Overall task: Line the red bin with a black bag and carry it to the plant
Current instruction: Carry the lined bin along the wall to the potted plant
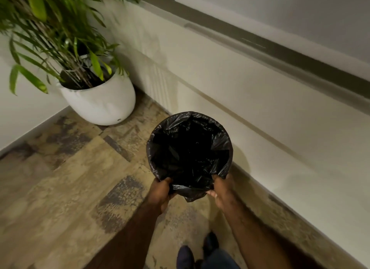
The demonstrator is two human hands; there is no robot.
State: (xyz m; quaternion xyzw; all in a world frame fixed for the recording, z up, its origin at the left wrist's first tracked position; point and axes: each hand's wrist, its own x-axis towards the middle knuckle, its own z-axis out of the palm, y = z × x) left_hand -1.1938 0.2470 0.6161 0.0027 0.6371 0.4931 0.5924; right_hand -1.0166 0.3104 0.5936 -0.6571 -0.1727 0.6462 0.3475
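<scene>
A round bin is held out in front of me, seen from above, with a black bag (pixel 190 148) lining it and folded over the rim, so none of the red shows. My left hand (pixel 161 192) grips the near left rim through the bag. My right hand (pixel 221 190) grips the near right rim. The plant (pixel 56 38), green and leafy, stands in a white pot (pixel 102 100) on the floor to the upper left, about one bin's width from the bin.
A cream wall with a pale skirting runs diagonally along the right (pixel 260 112). Another white wall closes the corner at left. The floor is patchy wood-look planks (pixel 70 178). My dark shoes (pixel 198 250) show at the bottom.
</scene>
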